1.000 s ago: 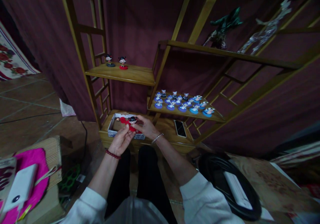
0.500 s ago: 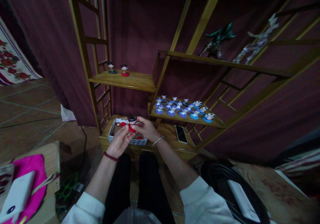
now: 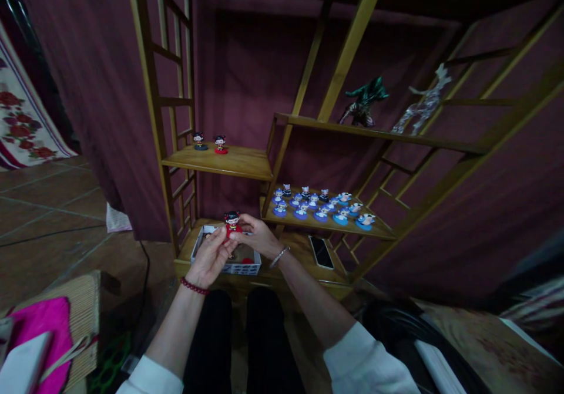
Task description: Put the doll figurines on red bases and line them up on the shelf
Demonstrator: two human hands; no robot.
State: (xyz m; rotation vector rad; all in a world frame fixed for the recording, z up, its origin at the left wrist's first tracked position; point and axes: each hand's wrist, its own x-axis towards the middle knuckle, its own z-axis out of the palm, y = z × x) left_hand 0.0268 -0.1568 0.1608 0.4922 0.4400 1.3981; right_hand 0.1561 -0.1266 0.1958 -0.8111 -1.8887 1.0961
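A small black-haired figurine (image 3: 232, 220) with a red base is held upright between my two hands, above a white patterned box (image 3: 240, 268). The fingers of my left hand (image 3: 211, 257) pinch its base from the left. From the right, my right hand (image 3: 258, 235) grips the same base. Inside the box lie a few more pieces, one of them red; my hands hide part of it. Two similar figurines stand on the upper left shelf (image 3: 238, 160), one on a dark base (image 3: 200, 141) and one on a red base (image 3: 220, 144).
Several purple, blue and dark figurines (image 3: 302, 209) stand in rows on the middle shelf. A phone (image 3: 321, 252) lies on the lowest board. Higher up are a green statue (image 3: 365, 101) and a clear deer-like ornament (image 3: 423, 103). A coiled black hose (image 3: 388, 329) is at right.
The figurine now stands more upright between my fingers and shows its front, both hands still on its base. My view has tilted up a little, so the shelves sit lower.
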